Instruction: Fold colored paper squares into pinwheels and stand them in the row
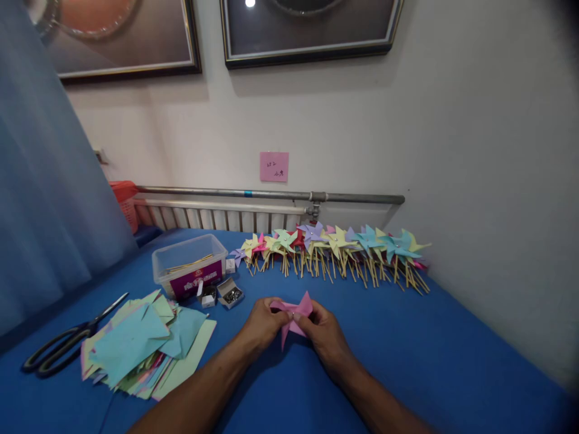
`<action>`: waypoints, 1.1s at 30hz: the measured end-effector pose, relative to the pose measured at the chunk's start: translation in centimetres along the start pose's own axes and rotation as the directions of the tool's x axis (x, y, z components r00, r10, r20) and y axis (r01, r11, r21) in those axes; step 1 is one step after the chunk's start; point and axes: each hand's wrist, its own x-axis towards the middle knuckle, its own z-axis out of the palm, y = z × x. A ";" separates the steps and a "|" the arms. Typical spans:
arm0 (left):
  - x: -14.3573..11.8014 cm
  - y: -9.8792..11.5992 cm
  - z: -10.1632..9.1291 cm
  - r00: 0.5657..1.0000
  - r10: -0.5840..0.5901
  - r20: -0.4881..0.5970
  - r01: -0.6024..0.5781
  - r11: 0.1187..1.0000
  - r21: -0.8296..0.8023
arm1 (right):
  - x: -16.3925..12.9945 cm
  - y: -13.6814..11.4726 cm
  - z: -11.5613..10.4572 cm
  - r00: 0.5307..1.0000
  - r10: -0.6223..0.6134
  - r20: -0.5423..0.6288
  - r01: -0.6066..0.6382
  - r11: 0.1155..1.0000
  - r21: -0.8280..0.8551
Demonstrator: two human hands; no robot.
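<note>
Both of my hands hold a pink paper pinwheel [304,306] above the blue table, its corners folded in toward the centre. My left hand [265,322] is closed on its left side, the thumb pressed near the middle. From the right, my right hand [326,333] grips it, with that thumb also at the centre. A small shiny spot shows between the two thumbs; I cannot make out what it is. Nearest to my left hand lies a small open box of metal fasteners [233,295]. No stick is visible on this pinwheel.
A clear plastic tub [190,265] holds wooden sticks. Cut paper sheets [131,340] lie piled at left beside scissors [67,343]. Finished pinwheels [337,241] on sticks line the back of the blue table [407,355], below a metal pipe [362,198]. A blue curtain [54,175] hangs left.
</note>
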 end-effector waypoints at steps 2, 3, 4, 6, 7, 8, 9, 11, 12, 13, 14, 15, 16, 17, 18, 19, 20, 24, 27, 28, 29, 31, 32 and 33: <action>-0.1 0.0 0.0 1.000 -0.009 0.009 0.009 1.000 0.010 | 0.1 0.3 -0.1 1.000 0.001 -0.010 -0.001 1.000 -0.029; -0.1 -0.1 0.0 1.000 -0.008 0.009 0.008 1.000 0.014 | 0.2 0.5 -0.1 1.000 0.005 -0.014 -0.006 0.999 -0.037; -0.1 -0.1 0.0 1.000 -0.007 0.006 0.007 1.000 0.017 | 0.2 0.7 -0.2 1.000 0.010 -0.017 -0.011 0.999 -0.036; -0.1 -0.1 -0.1 1.000 -0.010 0.004 0.010 1.000 0.015 | 0.3 0.9 -0.2 1.000 0.019 -0.008 -0.020 1.000 -0.009; -0.1 -0.1 -0.1 1.000 -0.016 0.005 0.015 1.000 0.010 | 0.3 1.0 -0.1 1.000 0.021 0.002 -0.021 1.000 0.012; -0.1 0.0 -0.1 1.000 -0.024 0.005 0.024 1.000 0.002 | 0.3 1.0 -0.1 1.000 0.020 0.014 -0.020 0.999 0.034; -0.1 0.0 -0.2 0.999 -0.033 0.009 0.033 0.999 -0.008 | 0.3 0.9 0.0 1.000 0.016 0.025 -0.017 0.998 0.054; -0.1 0.1 -0.2 0.999 -0.041 0.021 0.042 0.999 -0.034 | 0.3 0.8 0.1 0.999 0.010 0.037 -0.013 0.996 0.084; -0.1 0.2 -0.2 0.999 -0.043 0.026 0.044 0.998 -0.047 | 0.2 0.7 0.1 0.999 0.013 0.038 -0.017 0.995 0.097; -0.1 0.2 -0.2 0.999 -0.044 0.029 0.045 0.997 -0.061 | 0.2 0.6 0.2 0.999 0.021 0.038 -0.025 0.994 0.109; -0.1 0.3 -0.2 0.999 -0.042 0.029 0.044 0.996 -0.076 | 0.2 0.5 0.2 0.999 0.031 0.034 -0.035 0.992 0.120; -0.1 0.3 -0.2 0.999 -0.041 0.025 0.043 0.995 -0.091 | 0.2 0.6 0.2 0.999 0.040 0.029 -0.044 0.991 0.128; -0.1 0.4 -0.2 0.999 -0.043 0.020 0.045 0.993 -0.109 | 0.2 0.6 0.2 0.999 0.046 0.024 -0.049 0.990 0.134; -0.1 0.4 -0.1 0.999 -0.048 0.015 0.049 0.991 -0.128 | 0.2 0.7 0.1 0.999 0.047 0.018 -0.049 0.990 0.136; -0.1 0.4 -0.1 0.999 -0.052 0.015 0.054 0.988 -0.143 | 0.2 0.7 0.1 0.999 0.044 0.011 -0.045 0.990 0.136; -0.1 0.4 -0.1 0.998 -0.054 0.018 0.056 0.986 -0.154 | 0.2 0.8 0.0 0.999 0.043 0.006 -0.044 0.990 0.135; -0.1 0.4 -0.2 0.998 -0.053 0.021 0.056 0.986 -0.160 | 0.2 0.8 0.0 0.999 0.045 0.005 -0.045 0.989 0.138; 0.0 -0.1 -0.2 0.999 -0.021 0.025 0.025 0.991 -0.135 | 0.1 0.3 0.1 0.997 0.079 0.017 -0.081 0.983 0.165; 0.1 -0.2 -0.2 1.000 -0.003 0.031 0.006 0.993 -0.116 | 0.0 0.0 0.2 0.994 0.104 0.024 -0.107 0.981 0.164; 0.1 -0.2 -0.2 0.999 -0.004 0.036 0.008 0.993 -0.118 | 0.0 0.0 0.2 0.994 0.105 0.018 -0.107 0.981 0.161; 0.1 -0.1 -0.2 0.999 -0.010 0.037 0.015 0.992 -0.125 | 0.0 0.1 0.1 0.995 0.102 0.012 -0.102 0.982 0.161; 0.0 0.1 -0.3 0.999 -0.030 0.027 0.033 0.990 -0.138 | 0.1 0.4 0.0 0.996 0.087 0.002 -0.087 0.983 0.162; 0.0 0.1 -0.3 0.999 -0.036 0.021 0.039 0.989 -0.144 | 0.1 0.5 0.0 0.997 0.082 -0.002 -0.081 0.983 0.163; 0.0 0.2 -0.3 0.999 -0.040 0.019 0.042 0.988 -0.149 | 0.2 0.6 0.0 0.997 0.080 -0.004 -0.078 0.983 0.164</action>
